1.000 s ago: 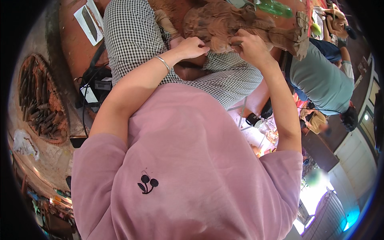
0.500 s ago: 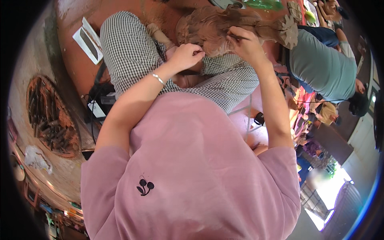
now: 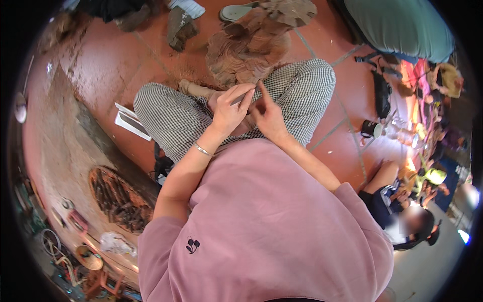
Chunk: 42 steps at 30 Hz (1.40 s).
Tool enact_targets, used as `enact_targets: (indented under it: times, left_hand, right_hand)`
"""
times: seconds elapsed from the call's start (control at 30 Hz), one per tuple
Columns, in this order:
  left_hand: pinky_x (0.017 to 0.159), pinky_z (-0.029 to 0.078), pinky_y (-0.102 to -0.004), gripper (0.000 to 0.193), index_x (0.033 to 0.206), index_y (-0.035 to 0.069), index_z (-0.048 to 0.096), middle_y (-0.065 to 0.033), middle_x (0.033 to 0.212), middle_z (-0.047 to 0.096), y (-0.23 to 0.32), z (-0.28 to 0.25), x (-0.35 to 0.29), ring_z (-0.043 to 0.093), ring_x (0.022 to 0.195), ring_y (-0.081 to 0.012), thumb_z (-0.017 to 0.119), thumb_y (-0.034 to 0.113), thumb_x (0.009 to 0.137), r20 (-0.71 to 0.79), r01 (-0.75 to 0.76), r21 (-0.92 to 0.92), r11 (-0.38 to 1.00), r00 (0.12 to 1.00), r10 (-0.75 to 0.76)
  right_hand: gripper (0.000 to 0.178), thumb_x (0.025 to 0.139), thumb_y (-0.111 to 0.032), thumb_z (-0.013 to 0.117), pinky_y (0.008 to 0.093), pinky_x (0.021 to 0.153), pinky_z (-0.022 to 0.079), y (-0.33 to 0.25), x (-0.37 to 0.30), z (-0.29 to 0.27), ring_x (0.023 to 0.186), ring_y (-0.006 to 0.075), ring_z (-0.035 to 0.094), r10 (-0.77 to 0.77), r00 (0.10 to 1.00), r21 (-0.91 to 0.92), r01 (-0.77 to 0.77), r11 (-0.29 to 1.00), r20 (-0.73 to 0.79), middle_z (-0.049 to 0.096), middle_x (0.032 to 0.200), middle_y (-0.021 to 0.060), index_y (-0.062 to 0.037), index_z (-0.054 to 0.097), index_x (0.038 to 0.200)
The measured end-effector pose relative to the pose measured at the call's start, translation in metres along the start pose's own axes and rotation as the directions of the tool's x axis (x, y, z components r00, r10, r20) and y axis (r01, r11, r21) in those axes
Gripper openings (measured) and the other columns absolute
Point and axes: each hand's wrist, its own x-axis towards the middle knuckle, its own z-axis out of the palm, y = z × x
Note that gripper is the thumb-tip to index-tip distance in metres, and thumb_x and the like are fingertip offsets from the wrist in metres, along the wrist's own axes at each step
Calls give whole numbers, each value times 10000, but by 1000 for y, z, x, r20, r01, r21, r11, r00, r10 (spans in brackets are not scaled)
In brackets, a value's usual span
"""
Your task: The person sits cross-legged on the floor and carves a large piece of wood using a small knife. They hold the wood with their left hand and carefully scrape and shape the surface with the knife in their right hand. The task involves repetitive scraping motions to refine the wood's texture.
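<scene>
Close together over my crossed legs, my left hand [image 3: 234, 111] and my right hand [image 3: 270, 120] meet at the fingertips. Between the fingers of the left is a small dark grey flat piece [image 3: 240, 98], perhaps sandpaper; its kind is not clear. The right index finger is stretched to the same spot, its other fingers curled, so both hands appear closed on the piece. Just beyond the hands lies a brown carved wooden piece [image 3: 246, 50] with wavy ridges, its near end by my legs. Neither hand visibly grips the carving.
A white open case [image 3: 132, 122] lies left of my knee. Further left, a basket of dark sticks [image 3: 118, 199] sits on a pale ledge [image 3: 53, 146]. A wooden block [image 3: 181, 31] and a slipper [image 3: 232, 12] lie beyond. Right are a dark mug [image 3: 371, 129] and other people.
My right hand has left the carving's surface and come down to my left hand. The view has shifted, showing more floor; the carving now lies apart from my fingers.
</scene>
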Motion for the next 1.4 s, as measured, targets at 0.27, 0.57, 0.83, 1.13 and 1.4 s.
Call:
enact_targets:
  times: [0.27,0.57,0.83,1.13,1.4]
  left_hand:
    - [783,569,-298,154,965,-21,715,-134,1005,707,0,5,29,704,913,-241,696,-59,816,80,-223,62,973,973,218]
    - [754,579,-296,164,951,-20,728,-137,973,722,5,-8,51,715,873,-231,703,-72,797,292,-314,150,937,920,262]
    - [753,592,-300,185,974,-1,731,-133,968,726,10,-20,66,720,891,-234,694,-60,803,359,-296,114,949,903,238]
    - [743,587,-303,180,952,-19,736,-135,977,733,26,-47,89,715,879,-231,675,-88,798,406,-418,216,882,860,308]
    - [704,567,-287,162,958,-16,735,-129,913,728,21,-19,83,708,808,-213,694,-53,807,445,-249,112,962,878,175]
  right_hand:
    - [978,855,-20,558,327,816,518,-22,4,7,844,256,665,-25,999,333,11,943,39,666,919,162,52,-181,1491]
    - [1027,858,6,565,300,842,505,-38,2,0,889,220,655,20,987,519,-100,849,159,684,985,142,48,-269,1457]
    - [1075,887,-49,606,321,827,516,-38,9,12,946,258,677,-151,985,497,89,863,86,697,1032,192,67,-326,1411]
    - [1123,871,-99,642,349,850,521,-50,30,31,971,320,681,-250,968,556,193,808,27,700,1058,212,64,-330,1409]
    - [1104,875,-74,634,336,868,511,-46,13,12,990,293,676,-20,995,570,-42,820,102,697,1072,204,65,-318,1417]
